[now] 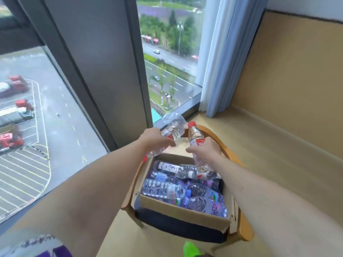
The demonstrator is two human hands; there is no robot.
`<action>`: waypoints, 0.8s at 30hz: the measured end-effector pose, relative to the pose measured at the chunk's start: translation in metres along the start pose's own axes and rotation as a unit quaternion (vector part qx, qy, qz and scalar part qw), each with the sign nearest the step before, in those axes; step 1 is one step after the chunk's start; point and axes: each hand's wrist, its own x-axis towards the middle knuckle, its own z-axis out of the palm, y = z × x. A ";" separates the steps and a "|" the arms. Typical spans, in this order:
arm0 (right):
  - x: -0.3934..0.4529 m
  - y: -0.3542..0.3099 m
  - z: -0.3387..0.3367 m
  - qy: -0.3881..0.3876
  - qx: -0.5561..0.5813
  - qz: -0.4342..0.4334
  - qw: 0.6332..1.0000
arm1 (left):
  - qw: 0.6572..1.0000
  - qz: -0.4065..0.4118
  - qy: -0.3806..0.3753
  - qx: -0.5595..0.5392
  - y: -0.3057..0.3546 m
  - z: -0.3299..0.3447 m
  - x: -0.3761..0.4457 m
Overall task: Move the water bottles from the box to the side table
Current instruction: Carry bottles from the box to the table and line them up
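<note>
Two bare hands reach out over a cardboard box that sits on the dark seat of a wooden chair. Each hand holds one water bottle above the far end of the box.

Curled round the middle of a clear bottle, the left hand has its fingers wrapped over the red label. That bottle lies tilted, its base pointing up and away from the fingers toward the window, its neck end sticking out below the hand toward the near left. A crumpled bit of clear plastic shows just beyond the bottle's far end.

Gripping a second bottle round its red label, the right hand has its thumb pointing left toward the other hand. This bottle stands nearly upright: its red cap rises above the fingers, and its clear lower body hangs below them, down to the edge of the pile in the box. Both held bottles almost meet at their upper ends, between the two hands.

Below and nearer than the fingers, the box is packed with more bottles lying on their sides, several with purple labels and blue caps. A blue curtain hangs beyond the right hand, beside the window.
</note>
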 end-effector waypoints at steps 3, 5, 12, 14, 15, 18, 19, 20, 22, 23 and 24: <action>-0.003 -0.035 0.002 -0.020 0.045 -0.044 0.998 | 0.997 -0.017 0.056 -0.058 0.000 -0.026 -0.012; -0.004 -0.058 0.004 -0.035 0.060 -0.077 0.995 | 0.990 -0.036 0.104 -0.088 0.000 -0.040 -0.022; -0.017 -0.119 0.011 -0.117 0.057 -0.194 0.972 | 0.941 -0.107 0.217 -0.236 -0.015 -0.075 -0.076; -0.027 -0.132 0.022 -0.145 0.061 -0.230 0.960 | 0.919 -0.126 0.262 -0.268 -0.024 -0.078 -0.096; -0.034 -0.137 0.028 -0.159 0.058 -0.246 0.954 | 0.908 -0.136 0.285 -0.277 -0.028 -0.079 -0.107; -0.065 -0.151 0.050 -0.217 0.044 -0.290 0.931 | 0.873 -0.176 0.350 -0.291 -0.045 -0.079 -0.152; -0.078 -0.155 0.058 -0.240 0.044 -0.302 0.921 | 0.861 -0.194 0.370 -0.290 -0.051 -0.078 -0.169; -0.092 -0.157 0.066 -0.264 0.043 -0.316 0.910 | 0.849 -0.209 0.390 -0.291 -0.058 -0.077 -0.188; -0.124 -0.161 0.080 -0.311 0.039 -0.343 0.885 | 0.823 -0.228 0.429 -0.295 -0.071 -0.073 -0.224; -0.142 -0.162 0.087 -0.337 0.034 -0.356 0.871 | 0.810 -0.238 0.448 -0.296 -0.078 -0.070 -0.244; -0.161 -0.162 0.093 -0.362 0.028 -0.370 0.855 | 0.795 -0.251 0.465 -0.296 -0.085 -0.067 -0.265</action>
